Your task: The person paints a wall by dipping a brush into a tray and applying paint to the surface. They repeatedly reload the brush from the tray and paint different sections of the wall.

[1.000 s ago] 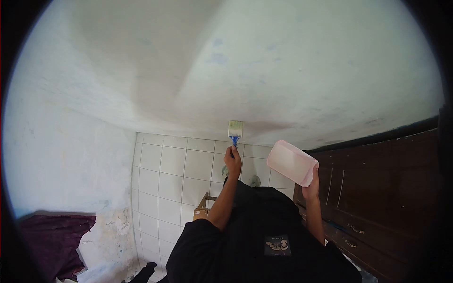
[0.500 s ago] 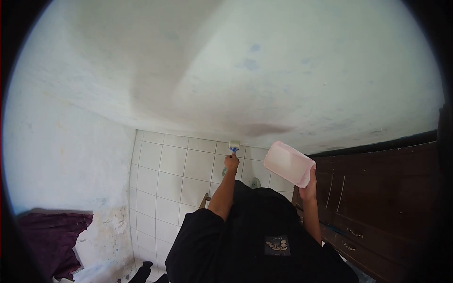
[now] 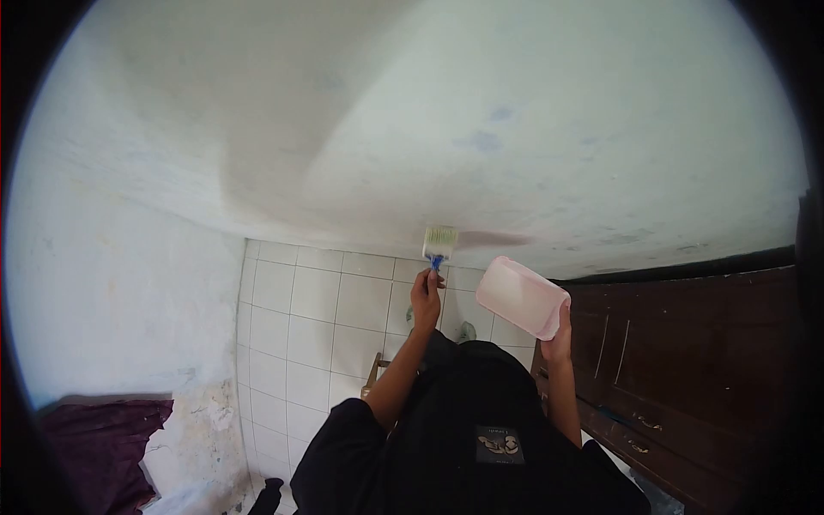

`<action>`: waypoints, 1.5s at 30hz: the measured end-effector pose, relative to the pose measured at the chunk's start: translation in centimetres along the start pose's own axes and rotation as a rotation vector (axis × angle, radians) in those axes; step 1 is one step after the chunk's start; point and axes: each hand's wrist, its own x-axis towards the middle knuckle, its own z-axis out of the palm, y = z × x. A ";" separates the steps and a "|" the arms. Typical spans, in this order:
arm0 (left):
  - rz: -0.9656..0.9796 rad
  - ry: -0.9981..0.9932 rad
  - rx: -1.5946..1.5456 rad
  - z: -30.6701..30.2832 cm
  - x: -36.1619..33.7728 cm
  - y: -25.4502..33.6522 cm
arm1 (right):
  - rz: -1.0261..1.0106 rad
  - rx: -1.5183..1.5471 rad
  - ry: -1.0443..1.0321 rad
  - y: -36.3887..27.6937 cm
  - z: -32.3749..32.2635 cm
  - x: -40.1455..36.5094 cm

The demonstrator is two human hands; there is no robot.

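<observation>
My left hand is closed round the blue handle of a wide paintbrush. The brush points away from me with its pale bristles up, and they overlap the lower part of the whitish wall in front. In my right hand is a pale pink rectangular plastic tub, gripped at its near right end and tilted. White material coats the inside of the tub. Bluish patches and greyish smudges mark the wall, and a darker streak lies just right of the bristles.
A dark brown wooden cabinet with drawer handles stands on the right. Below lies a white tiled floor. Part of a wooden piece of furniture shows beside my left arm. Purple cloth hangs at lower left, near a peeling side wall.
My left hand has raised the paintbrush from the wall's base to higher in view, its bristles now facing me more broadly. The tub in my right hand has barely shifted.
</observation>
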 end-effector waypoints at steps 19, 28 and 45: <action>-0.060 0.221 0.733 -3.5 3.3 -6.7 | 0.042 -0.052 -0.047 1.0 2.3 0.2; 0.229 0.217 0.238 -3.0 0.8 0.4 | 0.058 -0.074 -0.059 1.7 2.7 1.1; -0.088 0.193 0.763 -5.1 5.4 -4.8 | 0.036 -0.062 -0.097 2.4 2.2 2.1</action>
